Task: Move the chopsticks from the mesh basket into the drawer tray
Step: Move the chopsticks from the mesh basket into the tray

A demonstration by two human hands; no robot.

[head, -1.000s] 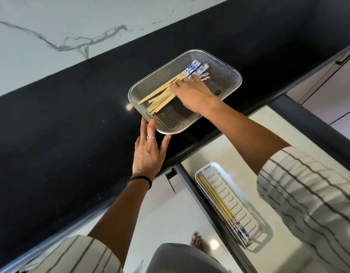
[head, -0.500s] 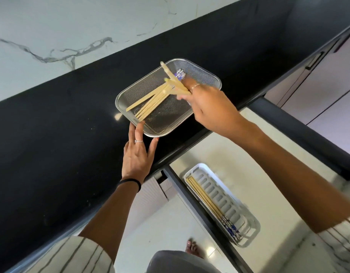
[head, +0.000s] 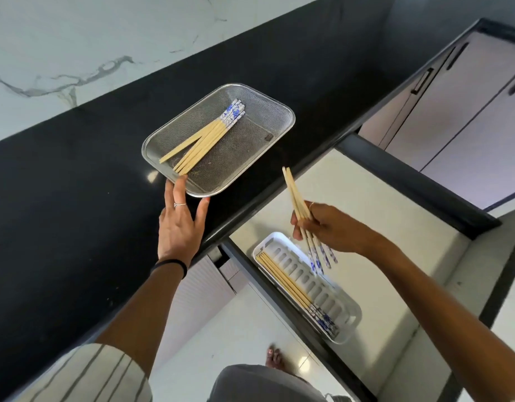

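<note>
Chopsticks in hand, hovering over the drawer tray!

My right hand point(head: 326, 227) clenches a small bundle of chopsticks point(head: 301, 211), blue ends down, standing steeply while the drawer tray point(head: 349, 307) just below lies long and flat, so I must tip them to match its axis beside those already in. My left hand point(head: 179, 221) rests flat, grasping nothing, fingertips at the mesh basket point(head: 260, 111) rim on the black counter point(head: 62, 184); more remain there. The open drawer point(head: 366, 198) gives plenty of room.
</note>
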